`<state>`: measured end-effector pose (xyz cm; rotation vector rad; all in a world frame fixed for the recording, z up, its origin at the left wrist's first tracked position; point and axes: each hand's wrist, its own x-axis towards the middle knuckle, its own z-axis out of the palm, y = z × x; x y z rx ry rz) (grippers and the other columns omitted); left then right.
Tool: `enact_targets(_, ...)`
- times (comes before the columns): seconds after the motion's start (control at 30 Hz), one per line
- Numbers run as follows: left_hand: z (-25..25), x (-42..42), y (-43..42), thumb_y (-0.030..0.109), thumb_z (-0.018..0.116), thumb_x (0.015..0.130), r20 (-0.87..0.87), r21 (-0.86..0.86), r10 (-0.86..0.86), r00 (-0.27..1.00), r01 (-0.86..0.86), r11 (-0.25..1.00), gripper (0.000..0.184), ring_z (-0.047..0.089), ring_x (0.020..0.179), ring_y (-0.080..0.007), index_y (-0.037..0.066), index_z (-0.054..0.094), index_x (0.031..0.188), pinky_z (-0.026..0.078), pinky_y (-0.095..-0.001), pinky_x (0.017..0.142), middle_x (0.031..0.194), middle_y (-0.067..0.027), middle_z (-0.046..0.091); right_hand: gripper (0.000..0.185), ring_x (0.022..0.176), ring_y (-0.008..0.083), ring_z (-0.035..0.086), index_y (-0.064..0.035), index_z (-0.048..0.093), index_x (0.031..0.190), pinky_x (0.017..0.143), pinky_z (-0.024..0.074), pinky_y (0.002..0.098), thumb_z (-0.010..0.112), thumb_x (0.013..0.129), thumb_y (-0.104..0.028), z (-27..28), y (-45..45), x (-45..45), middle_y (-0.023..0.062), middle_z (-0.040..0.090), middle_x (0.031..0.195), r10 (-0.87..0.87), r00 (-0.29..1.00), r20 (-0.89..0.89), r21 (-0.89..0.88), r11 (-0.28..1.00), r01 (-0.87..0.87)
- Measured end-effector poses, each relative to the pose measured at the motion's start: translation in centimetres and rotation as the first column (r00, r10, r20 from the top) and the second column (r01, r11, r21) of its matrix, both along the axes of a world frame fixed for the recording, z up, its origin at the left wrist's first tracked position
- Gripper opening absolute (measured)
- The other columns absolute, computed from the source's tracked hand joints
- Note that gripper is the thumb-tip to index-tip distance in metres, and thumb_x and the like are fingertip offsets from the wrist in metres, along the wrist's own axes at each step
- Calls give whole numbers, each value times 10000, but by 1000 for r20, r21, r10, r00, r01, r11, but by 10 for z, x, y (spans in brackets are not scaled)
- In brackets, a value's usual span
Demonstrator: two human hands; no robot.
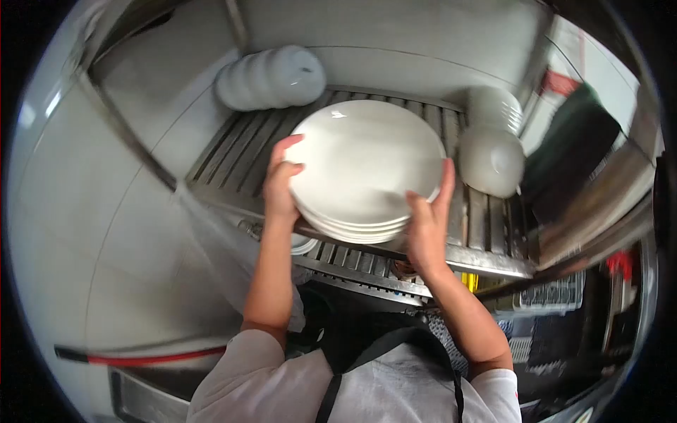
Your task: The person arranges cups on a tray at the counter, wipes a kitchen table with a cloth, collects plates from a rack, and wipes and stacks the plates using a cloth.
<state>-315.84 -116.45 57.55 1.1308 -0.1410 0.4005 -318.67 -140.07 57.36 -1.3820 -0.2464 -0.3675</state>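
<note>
Between my two hands is a stack of several white round plates (pixel 367 162), at the slatted metal shelf (pixel 247 158). My left hand (pixel 283 180) grips the stack's left rim, thumb over the top plate. On the opposite side my right hand (pixel 430 222) clasps the lower right rim, its thumb also on top and fingers along the edge. Whether the stack rests on the slats or hangs just above them I cannot tell. The undersides of the plates are hidden.
White bowls (pixel 271 77) lie nested on their side at the shelf's back left. More stacked white bowls (pixel 493 151) stand at the right. A dark cloth (pixel 575 151) hangs beyond them. Below is a lower slatted shelf (pixel 352 264). A red bar (pixel 159 354) shows at lower left.
</note>
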Motion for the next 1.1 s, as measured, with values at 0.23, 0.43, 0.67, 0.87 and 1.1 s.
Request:
enact_targets(0.23,2,-4,18,116,510,749,-26,-18,39,999,-39,999,518,516,1092,-226,81,567,1263,441,-335,948,1193,-135,551,850,1426,301,265,0,65,1560,1169,194,364,509,845,-118,9,8,7,230,199,1566,65,994,-85,-98,992,-73)
enact_targets(0.43,11,1,20,286,524,859,-108,-141,82,991,-97,985,612,576,1142,-290,23,444,1406,474,-385,971,1290,-194,550,845,1340,312,404,-77,83,1572,1118,327,408,587,924,-278,6,4,31,205,314,1520,138,970,-200,122,986,-115)
enact_targets(0.67,3,27,42,394,561,823,-282,-173,-249,927,206,963,562,667,921,-307,-52,608,1162,541,-405,827,1044,-206,668,620,1186,285,513,41,394,1409,1030,398,380,525,852,-199,3,3,50,197,526,1290,241,949,-205,331,929,-165)
enact_targets(0.87,27,-43,4,252,567,831,-265,-108,17,964,-47,993,301,646,827,-246,-24,633,932,527,-349,741,920,-143,662,738,1311,272,419,49,323,1480,1106,309,354,477,793,-170,28,-38,-7,198,455,1410,151,980,-130,146,980,-132)
enact_targets(1.1,34,-126,-70,389,505,771,5,-452,-490,872,439,777,799,509,1222,-342,-27,366,1439,460,-434,977,1383,-231,481,947,1426,255,316,45,254,1519,1165,218,350,550,664,-235,58,-113,-132,167,354,1530,-119,992,-43,142,982,124)
